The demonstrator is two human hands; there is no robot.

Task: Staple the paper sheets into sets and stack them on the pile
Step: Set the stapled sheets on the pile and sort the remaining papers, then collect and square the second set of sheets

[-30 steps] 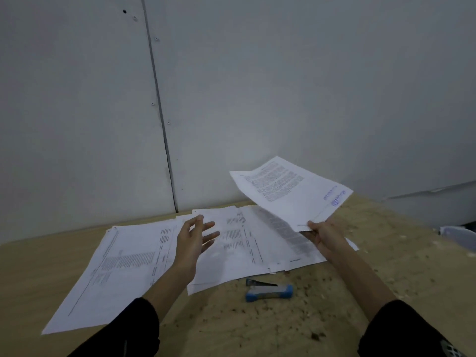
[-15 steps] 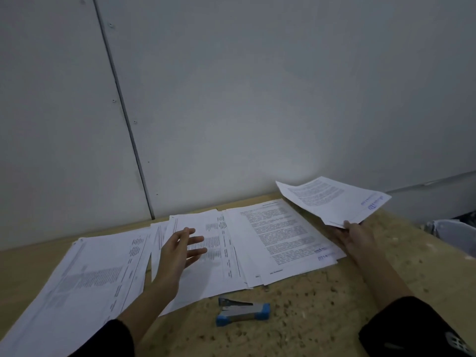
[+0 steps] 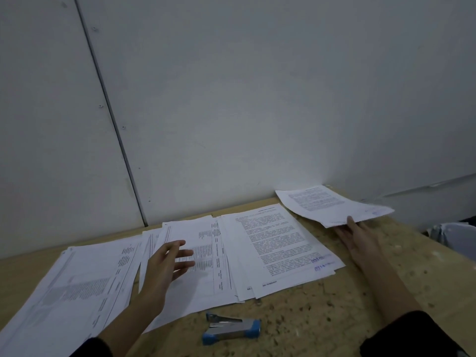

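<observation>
Paper set (image 3: pixel 332 204) lowered toward tabletop (image 3: pixel 386 292) at 2 o'clock, right hand (image 3: pixel 360 238) fingers (image 3: pixel 350 223) pinching its near edge, left hand (image 3: pixel 164 266) fingers spread, empty, over loose sheets (image 3: pixel 211 276)

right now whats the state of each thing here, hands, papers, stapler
left hand, open, fingers spread above the middle sheets
right hand, fingers at the far-right set's near edge; grip unclear
far-right set, by the table's far corner, apart from other papers
middle sheets, flat, loosely fanned
text pile, flat, edges uneven
left pile, flat, loosely fanned
stapler, lying on the table, untouched
</observation>
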